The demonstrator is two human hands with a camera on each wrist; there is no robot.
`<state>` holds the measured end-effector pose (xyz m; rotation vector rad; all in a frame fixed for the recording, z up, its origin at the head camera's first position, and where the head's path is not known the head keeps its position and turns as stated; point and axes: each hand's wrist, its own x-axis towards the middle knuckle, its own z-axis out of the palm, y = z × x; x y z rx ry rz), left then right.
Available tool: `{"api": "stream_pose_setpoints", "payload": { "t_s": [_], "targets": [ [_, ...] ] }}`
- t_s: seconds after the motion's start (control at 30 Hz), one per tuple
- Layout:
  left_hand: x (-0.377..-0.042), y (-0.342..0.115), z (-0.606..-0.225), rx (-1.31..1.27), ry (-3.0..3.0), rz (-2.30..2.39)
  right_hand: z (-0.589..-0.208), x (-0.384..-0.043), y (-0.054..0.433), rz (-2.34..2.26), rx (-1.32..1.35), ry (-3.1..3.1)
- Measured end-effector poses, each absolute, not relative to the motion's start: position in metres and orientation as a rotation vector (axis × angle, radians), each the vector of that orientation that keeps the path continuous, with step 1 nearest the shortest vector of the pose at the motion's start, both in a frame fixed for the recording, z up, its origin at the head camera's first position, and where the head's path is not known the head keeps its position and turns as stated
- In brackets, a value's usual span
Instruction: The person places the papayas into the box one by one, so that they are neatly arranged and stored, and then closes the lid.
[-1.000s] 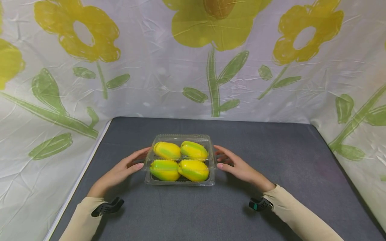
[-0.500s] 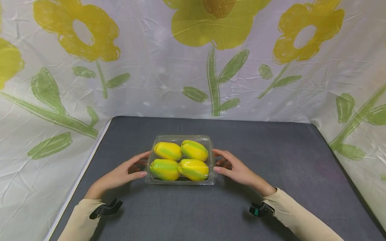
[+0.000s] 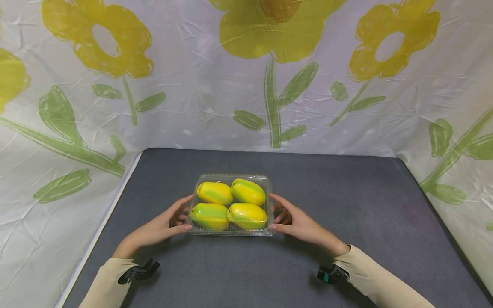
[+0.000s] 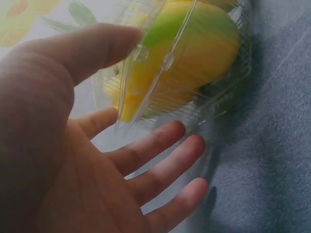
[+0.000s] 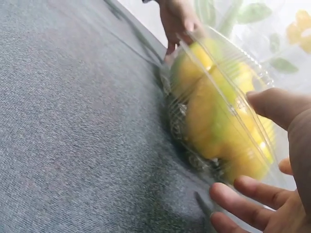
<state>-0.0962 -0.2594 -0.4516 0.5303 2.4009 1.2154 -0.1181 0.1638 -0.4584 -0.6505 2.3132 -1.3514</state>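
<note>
A clear plastic clamshell box [image 3: 231, 233] lies on the table with several oval yellow-green fruits [image 3: 213, 192] inside. Its transparent lid [image 3: 252, 176] is over the fruits; in both wrist views the lid rim and base rim run close together with a narrow gap. My left hand [image 3: 165, 220] is at the left side, thumb tip at the near corner and index finger along the side. The left wrist view shows its other fingers extended beside the box. Mirroring it, my right hand [image 3: 300, 220] has its thumb at the near right corner, fingers loosely spread along that side.
A dark grey cloth covers the table [image 3: 246, 273]. Behind and at the sides hangs a white curtain [image 3: 185, 107] printed with yellow flowers. Each wrist carries a black strap device, the left one [image 3: 138, 272] and the right one [image 3: 333, 273], below beige sleeves.
The lid's front edge has come down toward the base. Both hands have moved slightly nearer the body along the box's sides, thumbs now at its near corners.
</note>
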Motion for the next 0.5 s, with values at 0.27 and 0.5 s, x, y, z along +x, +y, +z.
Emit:
{"api": "stream_pose_setpoints", "payload": {
  "t_s": [0.27, 0.5],
  "targets": [
    [-0.0971, -0.2596, -0.4539, 0.572, 2.201, 1.359, -0.4592, -0.1148, 0.1611, -1.407, -0.652, 2.245],
    [-0.0953, -0.2575, -0.4553, 0.45, 1.952, 1.526, -0.4537, -0.1108, 0.1559, -1.51, -0.628, 2.101]
  ]
}}
